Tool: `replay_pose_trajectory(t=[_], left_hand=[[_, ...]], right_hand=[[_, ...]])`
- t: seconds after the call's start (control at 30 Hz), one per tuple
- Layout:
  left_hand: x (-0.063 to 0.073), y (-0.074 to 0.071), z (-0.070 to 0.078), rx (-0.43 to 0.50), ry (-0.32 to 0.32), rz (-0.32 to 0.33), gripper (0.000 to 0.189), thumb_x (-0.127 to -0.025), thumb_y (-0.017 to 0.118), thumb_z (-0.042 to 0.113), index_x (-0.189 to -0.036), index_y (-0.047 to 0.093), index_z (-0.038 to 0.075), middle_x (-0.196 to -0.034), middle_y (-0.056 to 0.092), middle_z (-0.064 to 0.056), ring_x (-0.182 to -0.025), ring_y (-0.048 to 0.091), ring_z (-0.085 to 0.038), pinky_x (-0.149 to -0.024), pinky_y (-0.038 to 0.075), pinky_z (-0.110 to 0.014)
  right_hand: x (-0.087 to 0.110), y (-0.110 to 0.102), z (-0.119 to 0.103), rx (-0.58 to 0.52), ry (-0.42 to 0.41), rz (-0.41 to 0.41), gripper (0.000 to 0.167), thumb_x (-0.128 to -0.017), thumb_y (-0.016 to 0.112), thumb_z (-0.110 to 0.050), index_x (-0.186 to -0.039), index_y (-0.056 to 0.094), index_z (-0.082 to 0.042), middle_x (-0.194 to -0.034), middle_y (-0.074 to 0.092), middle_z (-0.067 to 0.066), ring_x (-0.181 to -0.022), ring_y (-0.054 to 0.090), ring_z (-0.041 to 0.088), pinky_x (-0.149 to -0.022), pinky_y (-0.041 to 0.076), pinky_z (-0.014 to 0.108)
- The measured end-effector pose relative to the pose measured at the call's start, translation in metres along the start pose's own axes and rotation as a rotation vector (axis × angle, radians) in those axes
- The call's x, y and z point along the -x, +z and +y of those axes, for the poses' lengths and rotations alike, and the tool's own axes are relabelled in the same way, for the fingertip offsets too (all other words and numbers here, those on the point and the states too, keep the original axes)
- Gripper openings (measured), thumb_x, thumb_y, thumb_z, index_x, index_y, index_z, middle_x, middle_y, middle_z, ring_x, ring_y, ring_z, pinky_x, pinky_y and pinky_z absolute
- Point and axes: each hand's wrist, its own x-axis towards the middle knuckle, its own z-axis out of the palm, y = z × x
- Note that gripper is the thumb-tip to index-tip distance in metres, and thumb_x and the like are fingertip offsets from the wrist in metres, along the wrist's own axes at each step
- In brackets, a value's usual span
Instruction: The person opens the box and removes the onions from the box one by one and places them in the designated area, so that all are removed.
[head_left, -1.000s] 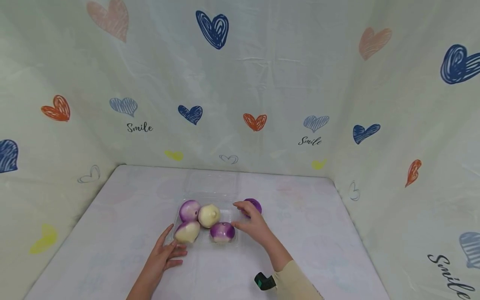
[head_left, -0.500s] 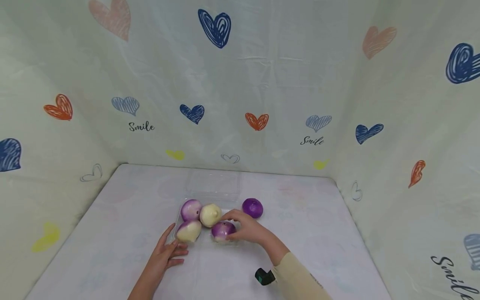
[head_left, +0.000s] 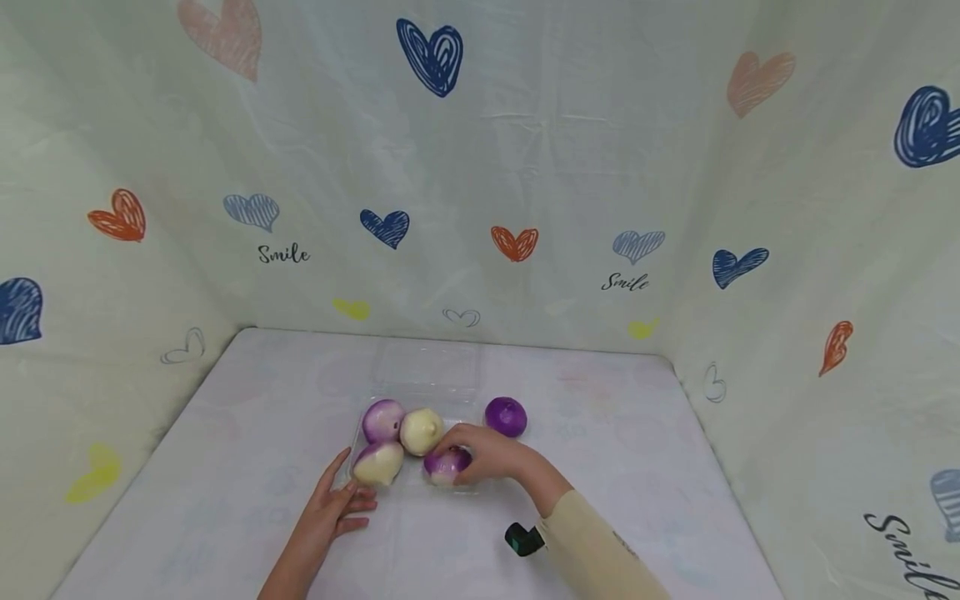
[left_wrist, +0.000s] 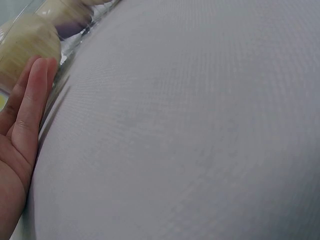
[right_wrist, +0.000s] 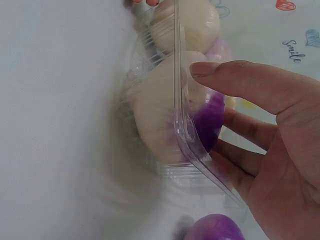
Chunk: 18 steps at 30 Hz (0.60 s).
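- Because the right hand [head_left: 491, 454] lies partly over it, the front-right onion [head_left: 444, 472] shows only in part in the head view, with some of its purple top behind the fingers.
- Also in the head view, the clear plastic box [head_left: 461, 412] is hard to make out against the pale desk [head_left: 637, 425]; its lid [head_left: 426, 367] lies folded back on the far side, a faint outline.
- Four onions sit in the box: the front-right onion, the front-left onion [head_left: 378, 463], the back-left onion [head_left: 383, 421] and a cream onion [head_left: 422, 432] just right of that one. A purple onion [head_left: 506, 417] sits on the desk, outside the box and near its right side.
- Of the hands, the right grips the front-right onion between thumb and fingers; the left hand [head_left: 332, 504], fingers extended and apart, rests at the box's front-left corner with nothing in its grasp.
- A dark object [head_left: 523, 540] is cut off by the right sleeve [head_left: 596, 542]; what it is cannot be told.
- From the left wrist, the left hand is cut off at the edge, its straight fingers against the box; the onions behind the plastic are cropped too.
- From the right wrist, the box's clear wall and rim cross the gripped onion, whose far side is hidden; the purple onion is cut off at the bottom.
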Motion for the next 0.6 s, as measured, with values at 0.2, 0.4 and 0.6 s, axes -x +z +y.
replay_pose_trajectory(t=[0.2, 0.4, 0.6], left_hand=[[0.002, -0.001, -0.002, -0.006, 0.01, -0.011, 0.061, -0.105, 0.047, 0.02, -0.155, 0.014, 0.014, -0.098, 0.068, -0.014, -0.086, 0.068, -0.021, -0.07, 0.058, -0.036], [0.001, -0.002, -0.004, -0.017, 0.021, -0.006, 0.061, -0.105, 0.047, 0.02, -0.155, 0.014, 0.014, -0.097, 0.068, -0.012, -0.085, 0.068, -0.021, -0.07, 0.058, -0.035], [0.001, -0.001, -0.003, -0.015, 0.021, -0.004, 0.061, -0.104, 0.047, 0.018, -0.156, 0.014, 0.014, -0.099, 0.066, -0.017, -0.086, 0.068, -0.022, -0.07, 0.058, -0.036]], right_hand=[[-0.004, -0.001, -0.001, 0.023, 0.028, -0.047, 0.051, -0.076, 0.082, -0.007, -0.123, 0.067, -0.021, -0.122, 0.057, -0.012, -0.117, 0.049, 0.003, -0.1, 0.039, 0.022], [-0.01, -0.001, 0.003, 0.035, 0.043, -0.073, 0.052, -0.077, 0.082, -0.009, -0.124, 0.066, -0.024, -0.123, 0.056, -0.012, -0.117, 0.049, 0.003, -0.1, 0.04, 0.022], [-0.013, -0.001, 0.006, 0.051, 0.034, -0.079, 0.055, -0.076, 0.081, -0.006, -0.124, 0.065, -0.025, -0.124, 0.056, -0.013, -0.118, 0.049, 0.003, -0.101, 0.039, 0.023]])
